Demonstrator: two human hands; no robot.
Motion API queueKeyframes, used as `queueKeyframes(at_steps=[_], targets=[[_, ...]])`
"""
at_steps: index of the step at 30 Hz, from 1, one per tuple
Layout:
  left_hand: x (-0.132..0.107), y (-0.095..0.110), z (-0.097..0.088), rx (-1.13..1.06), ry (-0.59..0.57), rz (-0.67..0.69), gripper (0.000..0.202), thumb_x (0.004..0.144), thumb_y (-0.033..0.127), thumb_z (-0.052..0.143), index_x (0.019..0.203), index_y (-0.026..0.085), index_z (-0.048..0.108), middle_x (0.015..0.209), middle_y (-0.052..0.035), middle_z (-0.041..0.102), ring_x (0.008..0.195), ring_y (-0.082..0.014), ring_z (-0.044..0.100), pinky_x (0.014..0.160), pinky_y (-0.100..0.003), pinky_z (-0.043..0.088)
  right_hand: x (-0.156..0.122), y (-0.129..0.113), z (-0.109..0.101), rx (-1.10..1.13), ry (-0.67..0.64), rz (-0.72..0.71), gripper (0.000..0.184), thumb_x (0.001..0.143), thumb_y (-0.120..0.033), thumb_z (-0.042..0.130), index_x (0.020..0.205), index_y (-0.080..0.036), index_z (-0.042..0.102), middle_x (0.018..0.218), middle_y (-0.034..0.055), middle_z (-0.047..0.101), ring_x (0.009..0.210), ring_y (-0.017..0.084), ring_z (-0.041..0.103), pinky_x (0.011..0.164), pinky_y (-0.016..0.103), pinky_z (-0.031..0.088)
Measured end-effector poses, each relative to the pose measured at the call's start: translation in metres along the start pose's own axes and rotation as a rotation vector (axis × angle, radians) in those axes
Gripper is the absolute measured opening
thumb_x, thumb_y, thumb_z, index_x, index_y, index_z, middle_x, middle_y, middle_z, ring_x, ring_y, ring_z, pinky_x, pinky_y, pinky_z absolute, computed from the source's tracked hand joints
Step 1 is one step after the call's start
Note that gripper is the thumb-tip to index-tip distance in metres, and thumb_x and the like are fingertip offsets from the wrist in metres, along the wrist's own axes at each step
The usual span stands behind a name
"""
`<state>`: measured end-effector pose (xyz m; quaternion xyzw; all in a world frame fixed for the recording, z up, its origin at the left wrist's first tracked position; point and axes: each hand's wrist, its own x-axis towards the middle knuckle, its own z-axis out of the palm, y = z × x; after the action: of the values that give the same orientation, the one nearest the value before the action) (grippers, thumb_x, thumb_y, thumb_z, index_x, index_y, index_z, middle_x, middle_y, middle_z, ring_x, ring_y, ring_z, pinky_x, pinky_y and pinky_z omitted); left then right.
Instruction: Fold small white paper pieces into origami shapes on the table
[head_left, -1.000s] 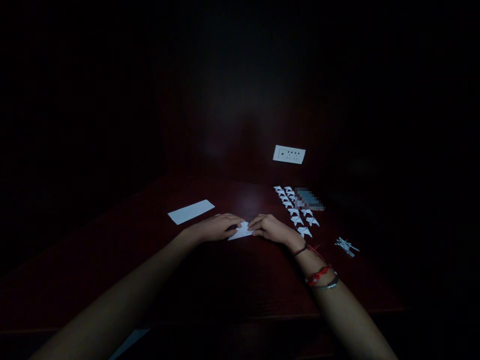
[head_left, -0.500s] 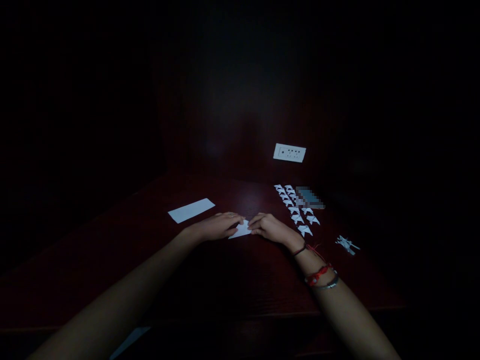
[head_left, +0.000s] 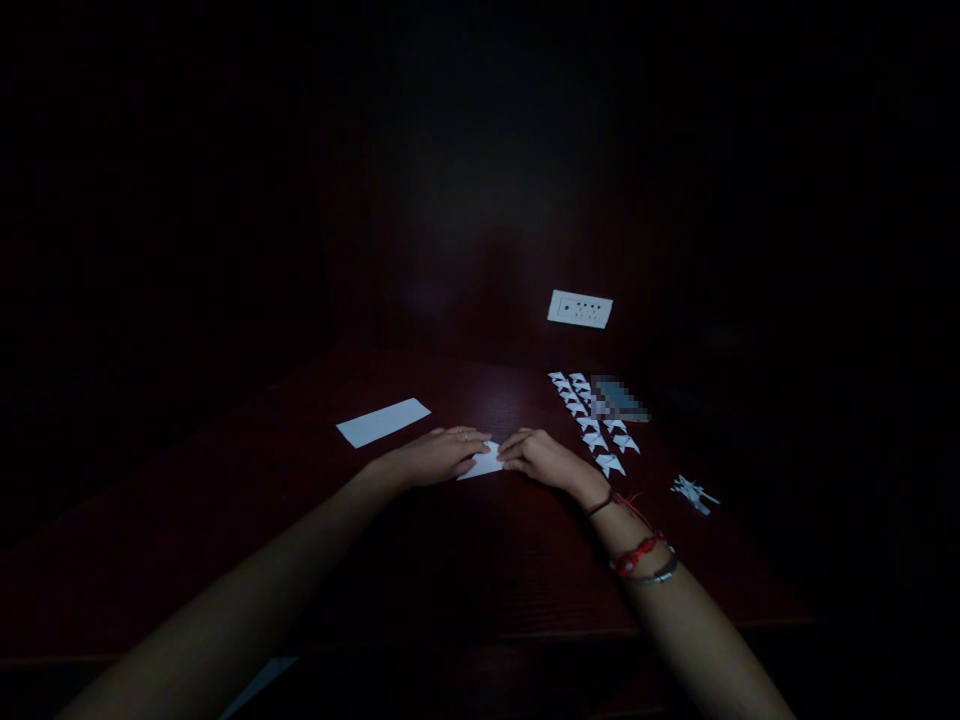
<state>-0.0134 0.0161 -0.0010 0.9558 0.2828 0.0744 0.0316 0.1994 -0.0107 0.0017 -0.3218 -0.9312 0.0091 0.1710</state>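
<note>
A small folded white paper piece point(head_left: 484, 463) lies on the dark red table point(head_left: 420, 560) between my two hands. My left hand point(head_left: 439, 454) rests on its left side, fingers curled and pressing it down. My right hand point(head_left: 541, 457) pinches and presses its right edge; red and silver bracelets sit on that wrist. The scene is very dark and only the paper's middle part shows.
A flat white paper strip point(head_left: 383, 422) lies to the far left. Two rows of several small folded white pieces point(head_left: 592, 420) run beside a blurred bluish object point(head_left: 619, 398). One odd folded piece point(head_left: 694, 493) lies at the right. A white wall socket point(head_left: 579, 309) is behind.
Almost nothing has changed: both hands stay pressed on the folded paper, with only slight finger shifts along its edges.
</note>
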Motion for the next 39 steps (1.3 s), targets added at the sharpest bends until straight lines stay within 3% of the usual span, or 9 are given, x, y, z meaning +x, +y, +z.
queueKeyframes(at_steps=[12, 25, 33, 39], targets=[[0.000, -0.002, 0.004, 0.007, -0.020, -0.031, 0.038, 0.085, 0.029, 0.032, 0.122, 0.029, 0.031, 0.129, 0.0021, 0.031, 0.118, -0.0185, 0.025, 0.091, -0.032, 0.023, 0.001, -0.002, -0.001, -0.012, -0.018, -0.046, 0.017, 0.076, -0.020, 0.049, 0.085, -0.013, 0.062, 0.089, 0.0076, 0.062, 0.085, 0.013, 0.053, 0.081, 0.024, 0.037], [0.000, 0.012, -0.002, -0.011, -0.109, -0.124, 0.040, 0.085, 0.023, 0.026, 0.124, 0.028, 0.028, 0.131, 0.0011, 0.028, 0.118, -0.0222, 0.025, 0.090, -0.040, 0.025, 0.001, -0.003, -0.004, 0.018, -0.041, -0.037, 0.015, 0.075, -0.017, 0.050, 0.083, -0.014, 0.063, 0.089, 0.0065, 0.062, 0.086, 0.012, 0.053, 0.083, 0.025, 0.035], [-0.001, 0.012, -0.002, -0.036, -0.104, -0.132, 0.041, 0.083, 0.023, 0.029, 0.123, 0.029, 0.029, 0.130, 0.0011, 0.029, 0.117, -0.0236, 0.025, 0.089, -0.040, 0.026, 0.000, -0.003, -0.009, 0.067, 0.037, 0.173, 0.021, 0.078, -0.015, 0.044, 0.087, -0.015, 0.062, 0.087, 0.0046, 0.061, 0.081, 0.012, 0.053, 0.074, 0.022, 0.039], [0.001, 0.015, -0.002, -0.014, -0.102, -0.137, 0.041, 0.083, 0.021, 0.028, 0.124, 0.027, 0.029, 0.129, -0.0015, 0.031, 0.117, -0.0231, 0.027, 0.089, -0.040, 0.026, 0.002, -0.002, -0.001, 0.028, 0.006, 0.177, 0.021, 0.076, -0.016, 0.046, 0.092, -0.016, 0.060, 0.087, 0.0045, 0.055, 0.080, 0.011, 0.051, 0.074, 0.021, 0.037]])
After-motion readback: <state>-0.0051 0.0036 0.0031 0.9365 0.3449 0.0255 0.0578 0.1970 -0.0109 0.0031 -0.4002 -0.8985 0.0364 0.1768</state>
